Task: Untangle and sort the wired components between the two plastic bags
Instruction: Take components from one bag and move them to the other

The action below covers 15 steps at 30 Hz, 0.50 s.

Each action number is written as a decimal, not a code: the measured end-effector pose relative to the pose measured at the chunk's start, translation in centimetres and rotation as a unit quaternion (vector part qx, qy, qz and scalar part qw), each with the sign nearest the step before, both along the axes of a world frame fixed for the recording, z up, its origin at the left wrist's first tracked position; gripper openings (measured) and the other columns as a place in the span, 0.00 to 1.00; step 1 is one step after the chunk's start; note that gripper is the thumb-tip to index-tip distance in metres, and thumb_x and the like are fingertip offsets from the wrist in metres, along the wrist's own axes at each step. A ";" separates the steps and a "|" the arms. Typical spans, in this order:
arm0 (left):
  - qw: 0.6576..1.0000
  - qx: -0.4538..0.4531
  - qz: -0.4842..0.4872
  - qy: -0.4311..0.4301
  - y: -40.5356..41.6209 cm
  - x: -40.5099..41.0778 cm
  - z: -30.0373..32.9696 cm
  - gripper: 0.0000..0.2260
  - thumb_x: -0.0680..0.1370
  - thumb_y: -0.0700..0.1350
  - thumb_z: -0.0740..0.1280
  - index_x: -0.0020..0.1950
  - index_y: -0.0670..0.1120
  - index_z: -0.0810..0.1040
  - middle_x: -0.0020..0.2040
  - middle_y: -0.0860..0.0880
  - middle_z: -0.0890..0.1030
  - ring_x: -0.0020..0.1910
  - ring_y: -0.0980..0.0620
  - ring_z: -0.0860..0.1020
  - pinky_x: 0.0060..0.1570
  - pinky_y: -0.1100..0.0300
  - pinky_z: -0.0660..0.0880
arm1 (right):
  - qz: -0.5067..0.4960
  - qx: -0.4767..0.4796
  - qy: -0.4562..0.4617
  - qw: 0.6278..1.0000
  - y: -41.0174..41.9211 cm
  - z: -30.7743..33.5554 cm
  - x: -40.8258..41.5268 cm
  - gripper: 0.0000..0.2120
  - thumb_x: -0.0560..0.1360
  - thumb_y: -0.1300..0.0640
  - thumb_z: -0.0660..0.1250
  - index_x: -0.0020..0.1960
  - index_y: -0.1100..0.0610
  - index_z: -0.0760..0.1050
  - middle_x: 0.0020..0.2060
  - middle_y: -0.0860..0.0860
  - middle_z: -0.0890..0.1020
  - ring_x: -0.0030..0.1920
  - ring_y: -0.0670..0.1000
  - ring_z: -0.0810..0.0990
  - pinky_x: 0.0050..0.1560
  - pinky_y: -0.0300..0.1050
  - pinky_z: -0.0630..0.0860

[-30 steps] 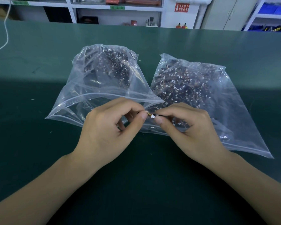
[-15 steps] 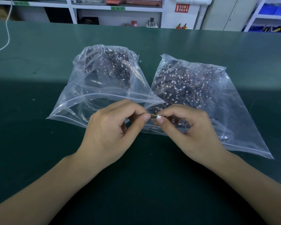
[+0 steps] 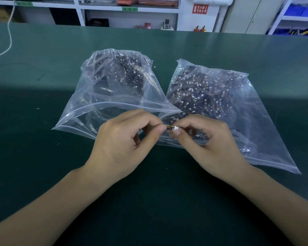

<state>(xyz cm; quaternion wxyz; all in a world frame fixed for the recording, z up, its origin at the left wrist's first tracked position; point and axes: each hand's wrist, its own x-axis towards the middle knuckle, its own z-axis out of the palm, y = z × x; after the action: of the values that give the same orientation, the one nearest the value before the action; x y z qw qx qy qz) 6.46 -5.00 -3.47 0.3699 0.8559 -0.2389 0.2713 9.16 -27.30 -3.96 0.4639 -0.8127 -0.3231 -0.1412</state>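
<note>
a small wired component [image 3: 171, 128], yellow wire ending in a white plug, is held in the air just above the tabletop [image 3: 43, 157], in front of the near edges of the two bags. the left hand [image 3: 121, 144] has its grip pinching the dark end, the right hand [image 3: 210, 144] pinching the plug. the left bag [image 3: 89, 107] lies open-mouthed; the right bag [image 3: 256, 121] lies flat, both holding tangled components.

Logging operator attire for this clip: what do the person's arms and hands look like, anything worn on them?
Both forearms are bare in the head view, with no sleeves in the frame. The left hand and right hand wear no gloves, and no rings, watch or wrist strap show. The fingernails are short and unpainted.
</note>
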 end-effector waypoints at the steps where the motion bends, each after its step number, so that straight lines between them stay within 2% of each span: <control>1: 1.000 0.000 0.001 0.001 0.0 0.0 0.0 0.06 0.83 0.45 0.71 0.47 0.47 0.84 0.40 0.55 0.80 0.40 0.49 0.79 0.36 0.52 0.75 | 0.000 0.000 -0.002 1.000 0.0 0.0 0.0 0.05 0.82 0.62 0.71 0.48 0.58 0.85 0.41 0.47 0.85 0.43 0.51 0.82 0.45 0.47 0.76; 5: 1.000 0.002 -0.001 0.006 0.0 0.0 0.0 0.07 0.83 0.46 0.70 0.47 0.48 0.84 0.40 0.56 0.80 0.40 0.49 0.79 0.36 0.52 0.76 | 0.001 -0.002 0.002 1.000 -0.1 -0.1 0.1 0.05 0.82 0.61 0.71 0.48 0.57 0.85 0.41 0.47 0.85 0.43 0.52 0.82 0.45 0.48 0.76; 10: 1.000 0.005 0.000 -0.002 0.1 0.1 -0.3 0.06 0.83 0.47 0.71 0.48 0.48 0.85 0.42 0.57 0.80 0.41 0.51 0.80 0.37 0.51 0.77 | -0.005 -0.012 -0.018 1.000 -0.3 0.0 0.2 0.04 0.80 0.59 0.72 0.49 0.56 0.85 0.40 0.45 0.84 0.43 0.51 0.81 0.46 0.42 0.75; 12: 1.000 0.005 0.012 -0.012 0.3 0.3 -0.4 0.05 0.83 0.47 0.72 0.51 0.49 0.87 0.43 0.58 0.82 0.42 0.51 0.81 0.38 0.51 0.77 | -0.007 -0.062 -0.055 0.996 -0.5 0.1 0.4 0.05 0.79 0.56 0.74 0.53 0.56 0.84 0.44 0.42 0.83 0.45 0.50 0.80 0.49 0.42 0.75; 15: 0.999 -0.007 0.032 -0.023 0.9 0.8 -0.4 0.04 0.83 0.43 0.73 0.55 0.48 0.88 0.46 0.57 0.85 0.42 0.51 0.82 0.40 0.55 0.77 | -0.028 -0.173 -0.091 0.980 -0.9 0.0 0.8 0.14 0.74 0.55 0.77 0.59 0.52 0.80 0.48 0.40 0.79 0.48 0.50 0.78 0.55 0.51 0.76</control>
<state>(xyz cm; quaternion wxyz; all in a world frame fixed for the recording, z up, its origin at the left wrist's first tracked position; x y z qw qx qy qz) 7.28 -4.11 -3.89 0.3619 0.8540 -0.2179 0.3039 9.99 -28.17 -3.95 0.2809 -0.8730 -0.3610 -0.1692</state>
